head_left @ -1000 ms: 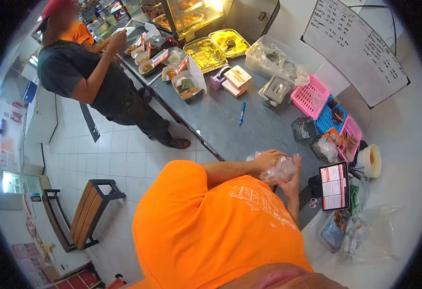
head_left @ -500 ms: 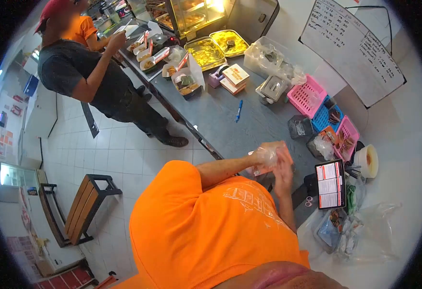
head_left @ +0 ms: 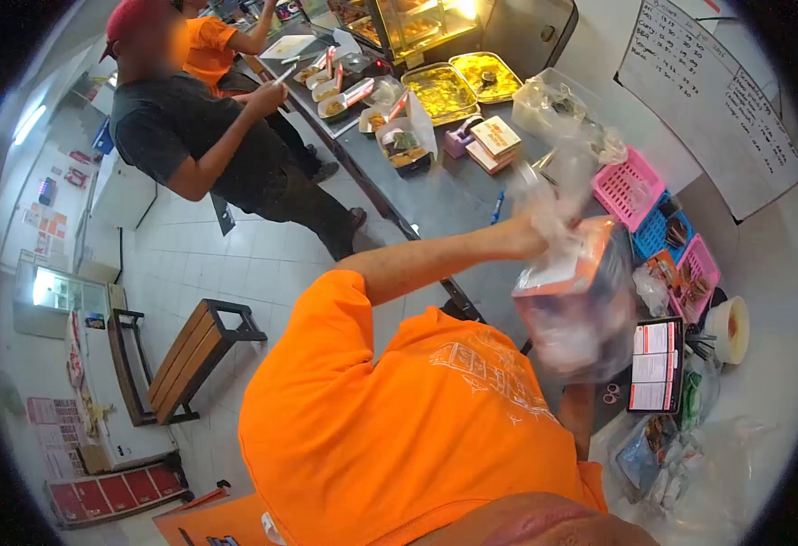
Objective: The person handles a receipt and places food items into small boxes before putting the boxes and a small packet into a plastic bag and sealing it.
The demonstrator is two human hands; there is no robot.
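Note:
My left hand [head_left: 531, 235] is closed on the gathered top of a clear plastic bag [head_left: 576, 337], which is blurred by motion. An orange and white box [head_left: 558, 273] shows inside the bag. Of my right arm only the forearm [head_left: 578, 419] can be seen, below the bag; the bag covers the right hand, and its fingers cannot be made out. A blue pen [head_left: 497, 207] lies on the grey counter [head_left: 399, 196], just beyond my left hand.
Pink [head_left: 629, 189] and blue baskets [head_left: 661, 227] and a tablet [head_left: 656, 366] stand at the right. Food trays [head_left: 440, 93], small boxes [head_left: 494, 136] and filled cartons [head_left: 403, 146] sit further along. A person in black [head_left: 181, 127] stands at the left, another in orange [head_left: 210, 45] behind.
My left hand has risen up and right, lifting the bagged box, which was low between both hands. My right hand has gone out of sight behind the bag. The view has shifted.

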